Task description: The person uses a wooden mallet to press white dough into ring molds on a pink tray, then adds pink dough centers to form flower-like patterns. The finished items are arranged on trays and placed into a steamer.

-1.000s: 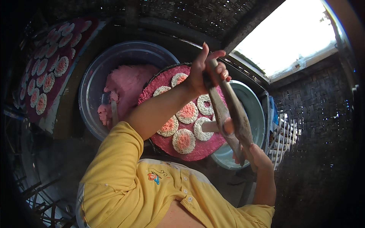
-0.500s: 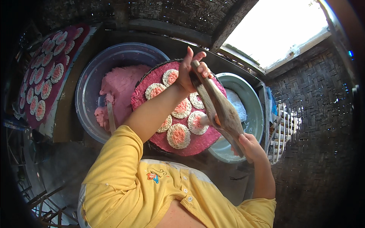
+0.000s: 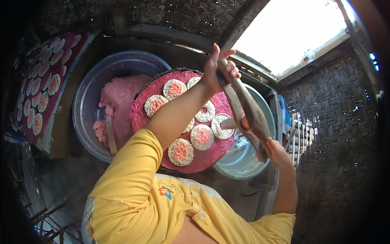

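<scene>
My left hand [image 3: 217, 73] is wrapped round the upper end of a two-handled wooden dough press [image 3: 245, 110], its thumb and forefinger sticking out. Round the lower end of both handles, my right hand [image 3: 277, 153] is closed. From the press a pale tube [image 3: 231, 123] points down at a white lacy dough ring [image 3: 222, 126]. Pink dough shows between the handles. Under my left arm lies a round magenta board [image 3: 142, 99] bearing several white lacy rounds; most visible centres are pink, such as the finished-looking round [image 3: 202, 137], while another white ring [image 3: 206, 112] has an open centre.
A blue-grey basin [image 3: 83, 122] with pink dough [image 3: 118, 95] and a flat wooden stick [image 3: 110, 136] stands left. A pale green basin [image 3: 243, 173] is right, partly under the board. Far left, a sloping magenta panel [image 3: 67, 77] carries more rounds. A woven wall [image 3: 337, 122] bounds the right.
The press has moved right across the board, from one round to the neighbouring white ring. The round it left now shows a full pink centre. The whole view has shifted slightly.
</scene>
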`<state>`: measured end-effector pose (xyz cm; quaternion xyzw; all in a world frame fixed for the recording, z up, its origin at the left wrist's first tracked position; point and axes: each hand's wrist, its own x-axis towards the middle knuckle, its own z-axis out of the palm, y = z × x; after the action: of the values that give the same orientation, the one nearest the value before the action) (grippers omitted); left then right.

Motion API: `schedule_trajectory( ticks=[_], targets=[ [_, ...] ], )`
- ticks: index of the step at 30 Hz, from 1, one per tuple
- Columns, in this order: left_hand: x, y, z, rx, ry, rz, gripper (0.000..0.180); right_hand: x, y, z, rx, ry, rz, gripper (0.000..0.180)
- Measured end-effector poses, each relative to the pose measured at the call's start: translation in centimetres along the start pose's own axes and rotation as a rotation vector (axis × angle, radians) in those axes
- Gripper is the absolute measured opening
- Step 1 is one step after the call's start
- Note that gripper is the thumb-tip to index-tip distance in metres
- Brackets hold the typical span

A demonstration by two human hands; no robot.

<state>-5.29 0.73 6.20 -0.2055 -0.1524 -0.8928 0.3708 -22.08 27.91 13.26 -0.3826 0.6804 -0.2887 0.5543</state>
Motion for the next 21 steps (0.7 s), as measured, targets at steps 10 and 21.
schedule_trajectory(
  ticks=[10, 21],
  targets=[
    [-0.6, -0.7, -2.8, -0.025, 0.107, -0.016, 0.056, 0.6, -0.1, 0.2, -0.049, 0.029, 0.045, 0.045],
    [1.4, 1.2, 1.0, 0.024, 0.248, 0.083, 0.071, 2.1, -0.7, 1.1, -0.023, 0.047, -0.078, 0.05]
  ],
)
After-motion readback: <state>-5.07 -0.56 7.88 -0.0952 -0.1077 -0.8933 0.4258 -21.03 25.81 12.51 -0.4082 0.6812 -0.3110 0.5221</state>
